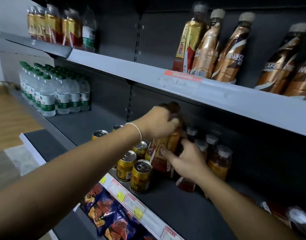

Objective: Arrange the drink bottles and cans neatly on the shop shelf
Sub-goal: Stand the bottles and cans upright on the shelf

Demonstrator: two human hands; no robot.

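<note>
On the middle shelf [166,201] my left hand [159,122] grips the dark cap end of a gold-and-red labelled drink bottle [167,146]. My right hand [185,161] holds the same bottle lower down, thumb across its label. Gold cans [141,176] with pull tabs stand in a cluster just left of it. Several small amber bottles [219,161] with pale caps stand right of it. Another red-based bottle [186,185] stands under my right wrist, mostly hidden.
The upper shelf [218,94] carries brown coffee bottles [232,54] and one gold-red bottle [188,44]. Water bottles [50,94] fill the middle shelf's far left; gold-red bottles [51,26] stand top left. Snack bags [107,212] hang below. Price tags [129,203] line the shelf edge.
</note>
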